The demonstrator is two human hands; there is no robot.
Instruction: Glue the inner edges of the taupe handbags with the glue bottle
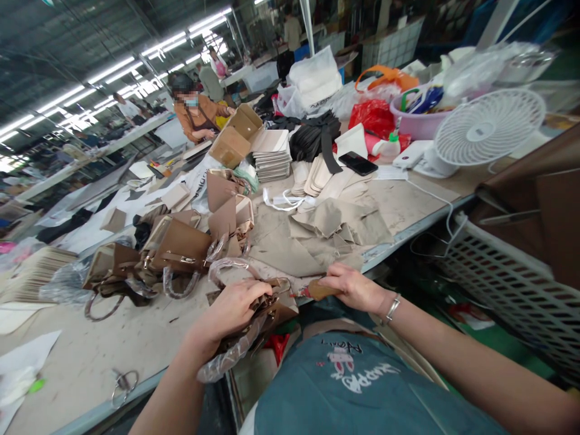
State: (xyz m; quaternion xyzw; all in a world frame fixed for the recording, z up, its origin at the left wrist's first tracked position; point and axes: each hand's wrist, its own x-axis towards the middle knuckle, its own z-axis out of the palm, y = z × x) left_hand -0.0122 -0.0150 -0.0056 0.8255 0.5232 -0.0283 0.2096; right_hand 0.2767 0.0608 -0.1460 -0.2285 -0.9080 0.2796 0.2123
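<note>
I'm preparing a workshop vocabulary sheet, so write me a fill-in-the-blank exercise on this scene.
1. While the left hand holds a brown bag, the right hand grips a tool by its ____.
2. A bracelet circles the person's ____ wrist.
3. In the picture, the phone lies to the ____ of the fan.
Missing words: handle; right; left.

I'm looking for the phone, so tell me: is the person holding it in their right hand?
No, the right hand grips a brown-handled tool, and the phone lies farther back on pale flat pieces.
</note>
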